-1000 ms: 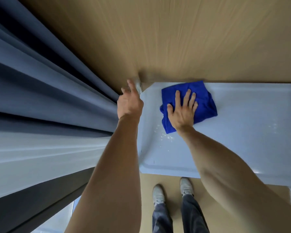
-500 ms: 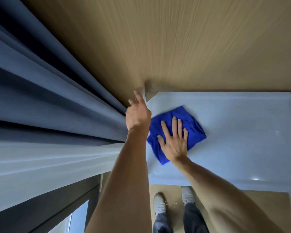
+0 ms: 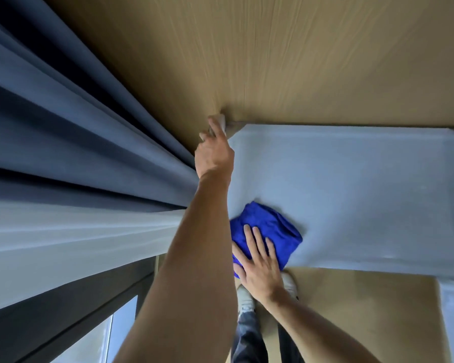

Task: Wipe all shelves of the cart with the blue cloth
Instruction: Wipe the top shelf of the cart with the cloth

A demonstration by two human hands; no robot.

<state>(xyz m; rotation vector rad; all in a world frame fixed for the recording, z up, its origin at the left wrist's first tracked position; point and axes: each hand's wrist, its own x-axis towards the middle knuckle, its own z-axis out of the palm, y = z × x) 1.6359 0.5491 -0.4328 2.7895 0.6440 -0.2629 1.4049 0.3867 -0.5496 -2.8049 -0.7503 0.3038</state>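
Head view, looking straight down, frame motion-blurred. Top shelf (image 3: 351, 184) of the cart is a pale grey-white tray with a raised rim, filling the right-centre of the view. Blue cloth (image 3: 270, 229) lies bunched on the shelf at its near-left corner, its near edge at the front rim. Right hand (image 3: 258, 265) lies flat on the near part of the cloth, fingers straight and slightly spread, palm pressing down, not curled round it; wrist and forearm run off toward the lower right. Left hand (image 3: 214, 150) is at the far-left corner of the shelf, fingers curled onto a pale corner post or handle end (image 3: 222, 120) there; the exact hold is blurred, but it reads as gripping that corner. Left forearm crosses the frame from the bottom centre up to it, just left of the cloth. Tan wood-grain floor (image 3: 273, 61) beyond the cart and under it. Grey-blue curtain folds (image 3: 76, 142) fill the left side, with a paler sheer layer below them and a dark window frame (image 3: 63, 318) at lower left. White shoes (image 3: 244, 301) and dark jeans (image 3: 248, 336) visible below the shelf's front edge, partly hidden by the right hand and arm.
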